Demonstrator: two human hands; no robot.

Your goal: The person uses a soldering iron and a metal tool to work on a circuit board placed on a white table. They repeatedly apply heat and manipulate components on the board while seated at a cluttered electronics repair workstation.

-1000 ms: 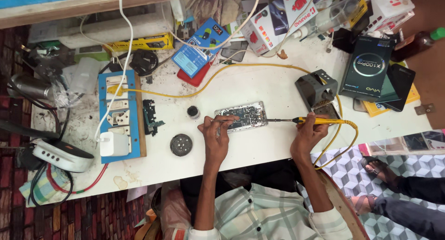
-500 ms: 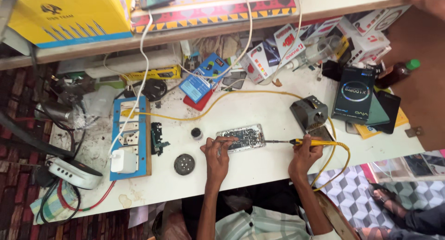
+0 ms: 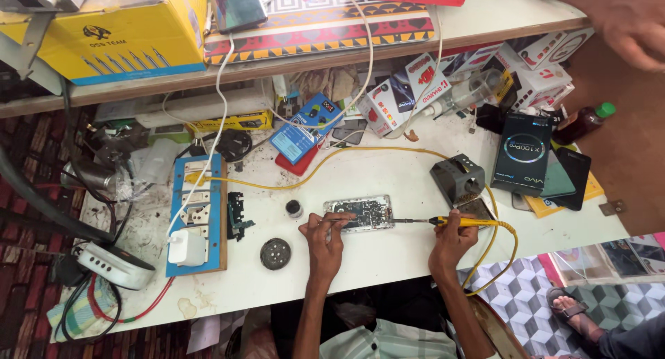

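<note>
A yellow cardboard box sits on a shelf above a blue switchboard and stacked phone cartons.

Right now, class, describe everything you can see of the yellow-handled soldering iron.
The yellow-handled soldering iron lies nearly level in the right hand, its thin dark metal tip pointing left at the right edge of the opened phone circuit board on the white table. A yellow cable loops from the handle's rear.
</note>
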